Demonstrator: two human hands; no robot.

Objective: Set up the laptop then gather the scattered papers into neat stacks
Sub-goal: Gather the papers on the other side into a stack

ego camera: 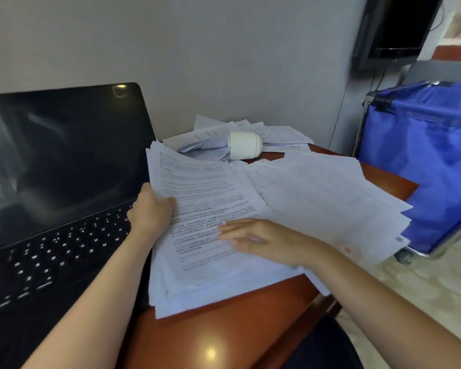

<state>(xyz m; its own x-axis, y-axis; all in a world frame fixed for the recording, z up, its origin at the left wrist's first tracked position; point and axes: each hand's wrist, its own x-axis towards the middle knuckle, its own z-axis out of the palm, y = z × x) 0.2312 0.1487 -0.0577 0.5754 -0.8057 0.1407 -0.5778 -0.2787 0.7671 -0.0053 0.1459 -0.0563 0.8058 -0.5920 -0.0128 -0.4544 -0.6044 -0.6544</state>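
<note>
Glare from a lamp sits on the near edge of the reddish-brown table [224, 328], and a dark seat [325, 347] shows just below its right corner. Two bare forearms reach over that edge. On the left of the table stands the laptop [64, 182], lid open, its screen dark and reflecting the room, its keyboard toward the person with white key legends. Close against its right side lies the stack [202, 187], a thick pile of printed pages whose edges are not flush; its near corner juts toward the table's front. The left hand [151, 209] grasps the stack's left edge, with the thumb on the top page and the fingers going under the pile, out of sight. The right hand [261, 241] lies flat on the top page near its middle, fingers straight and pointing left, holding nothing. Right of the stack, looser sheets [330, 198] fan out and overhang the table's right edge; one carries a faint red stamp near its near corner. Farther back a white jar [245, 145] lies on its side among crumpled and flat papers [282, 134] at the table's far end, by the grey wall [197, 49]. Beyond the table on the right stands a blue fabric cart [423, 155] on a metal frame, and above it a black monitor [394, 27] hangs on the wall.
</note>
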